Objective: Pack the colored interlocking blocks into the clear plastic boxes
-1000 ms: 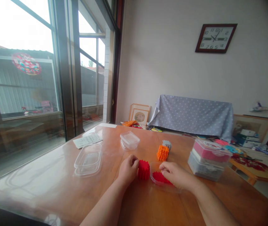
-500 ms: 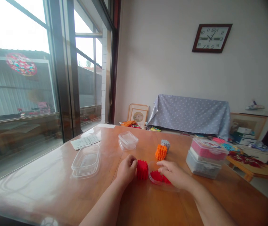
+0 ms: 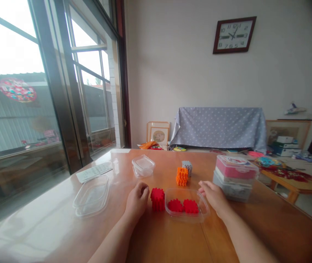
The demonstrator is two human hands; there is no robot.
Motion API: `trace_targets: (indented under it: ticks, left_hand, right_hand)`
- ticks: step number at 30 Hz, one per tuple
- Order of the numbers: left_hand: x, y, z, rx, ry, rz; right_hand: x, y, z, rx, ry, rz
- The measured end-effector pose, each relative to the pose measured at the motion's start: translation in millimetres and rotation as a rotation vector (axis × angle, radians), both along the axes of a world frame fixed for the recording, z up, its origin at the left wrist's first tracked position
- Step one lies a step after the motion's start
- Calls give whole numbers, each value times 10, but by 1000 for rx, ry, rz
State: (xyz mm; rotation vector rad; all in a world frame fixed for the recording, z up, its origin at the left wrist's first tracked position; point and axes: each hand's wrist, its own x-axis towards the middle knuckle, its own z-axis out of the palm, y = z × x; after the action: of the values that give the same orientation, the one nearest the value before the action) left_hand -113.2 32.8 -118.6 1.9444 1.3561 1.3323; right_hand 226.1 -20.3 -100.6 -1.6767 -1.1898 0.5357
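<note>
A stack of red notched plastic pieces (image 3: 158,199) stands upright on the table. To its left, just apart from it, rests my left hand (image 3: 137,200), its fingers curled in and nothing showing in them. A clear plastic container (image 3: 169,217) sits right of the stack and holds red notched pieces (image 3: 191,206) in two flat groups. Beside the container's right rim is my right hand (image 3: 214,197), its fingers loosely apart and empty. Behind the container stand an orange stack (image 3: 182,176) and a grey stack (image 3: 187,167) of similar pieces.
Stacked lidded boxes (image 3: 235,179) stand at the right. At left lie an open clear container (image 3: 92,197) and a sheet of paper (image 3: 94,172). Another clear container (image 3: 143,166) sits further back. A tall window (image 3: 48,109) borders the table's left side.
My right hand has pulled back from over the red pieces to the container's right side. My left hand has come away from the red stack. The camera view has shifted.
</note>
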Motion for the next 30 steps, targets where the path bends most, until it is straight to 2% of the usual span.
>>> trace_targets:
  ticks: [6, 10, 15, 19, 22, 26, 28, 30]
  left_hand:
    - [-16, 2, 21, -17, -17, 23]
    - [-26, -6, 51, -14, -1, 56]
    - [38, -137, 147, 99, 34, 121]
    - [201, -373, 413, 201, 136, 75]
    - [389, -556, 720, 251, 308, -110]
    - [696, -720, 1087, 202, 553, -333]
    - [848, -752, 1192, 168, 660, -412]
    - [983, -753, 1238, 138, 749, -466]
  right_hand:
    - [2, 79, -92, 22, -65, 77]
    - [-45, 115, -109, 15, 14, 145]
    - [-62, 93, -79, -31, 111, 174]
    - [-59, 30, -9, -79, 165, 283]
    - [-52, -7, 18, -108, 194, 390]
    - [-40, 1, -13, -108, 203, 445]
    - [-35, 20, -36, -104, 203, 446]
    - [-30, 40, -50, -97, 200, 441]
